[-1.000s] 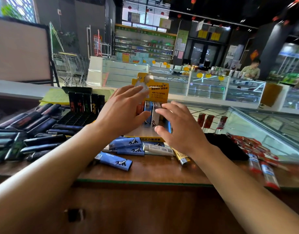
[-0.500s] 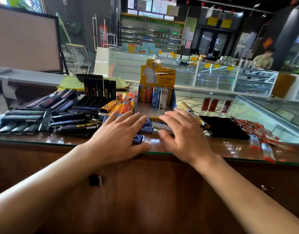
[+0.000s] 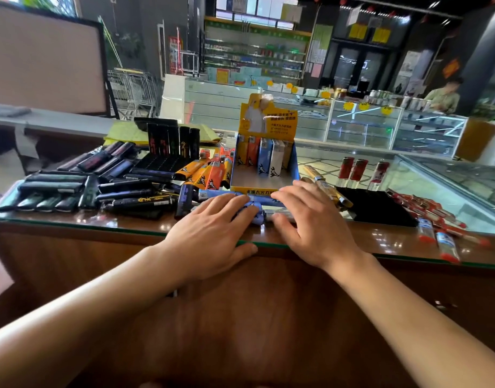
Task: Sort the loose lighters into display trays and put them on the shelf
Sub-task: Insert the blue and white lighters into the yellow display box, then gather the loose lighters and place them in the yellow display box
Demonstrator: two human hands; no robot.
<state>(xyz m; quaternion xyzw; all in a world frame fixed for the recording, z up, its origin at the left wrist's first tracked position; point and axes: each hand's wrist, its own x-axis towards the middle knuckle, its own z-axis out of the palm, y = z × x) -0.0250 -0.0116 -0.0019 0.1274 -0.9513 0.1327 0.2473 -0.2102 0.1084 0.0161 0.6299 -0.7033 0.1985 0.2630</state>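
On the counter (image 3: pixel 380 242), left hand (image 3: pixel 212 233) and right hand (image 3: pixel 310 222), both spread flat over blue lighters (image 3: pixel 254 214).

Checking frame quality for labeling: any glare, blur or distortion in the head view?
Head view: ceiling lights glare off the glossy counter edge; wide-angle bowing at the frame borders; slight motion blur on the left hand and right hand; background store soft.

So the display tray (image 3: pixel 264 175) sits mid-desk (image 3: pixel 380 242) with a row of lighters (image 3: pixel 261 155) standing at its back. Loose lighters (image 3: pixel 204 172) are piled just left of it, more (image 3: pixel 73 186) further left. Both hands, left hand (image 3: pixel 212 236) and right hand (image 3: pixel 310 222), lie flat in front of the tray on a few lighters (image 3: pixel 257 211). A flat tray (image 3: pixel 378 207) lies right of it, three lighters (image 3: pixel 358 170) upright behind.
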